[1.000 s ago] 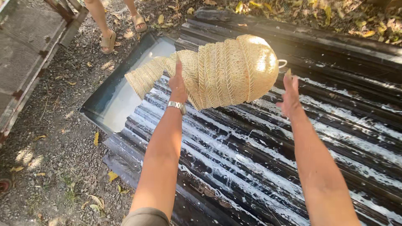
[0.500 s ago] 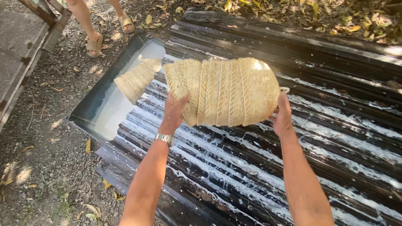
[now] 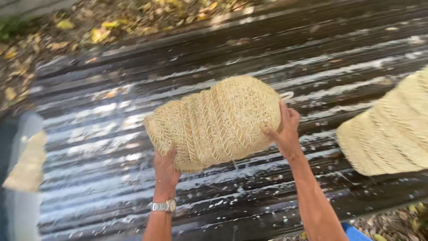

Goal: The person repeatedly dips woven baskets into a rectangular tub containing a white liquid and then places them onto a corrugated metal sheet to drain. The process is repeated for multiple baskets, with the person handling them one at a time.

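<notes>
A second woven piece [image 3: 392, 129] runs off the right edge; both hands' fingers [image 3: 285, 117] grip the stacked woven mats [image 3: 216, 122] from beneath.

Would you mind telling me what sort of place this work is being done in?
Probably an outdoor yard: wet corrugated metal sheets lie on ground strewn with fallen leaves, and both hands hold a stack of woven mats.

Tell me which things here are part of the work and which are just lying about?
In use:
- stack of woven discs, held between the left hand and right hand
- wet corrugated metal sheet beneath

Lying about:
- second woven stack at right
- woven piece at left
- fallen leaves
</notes>
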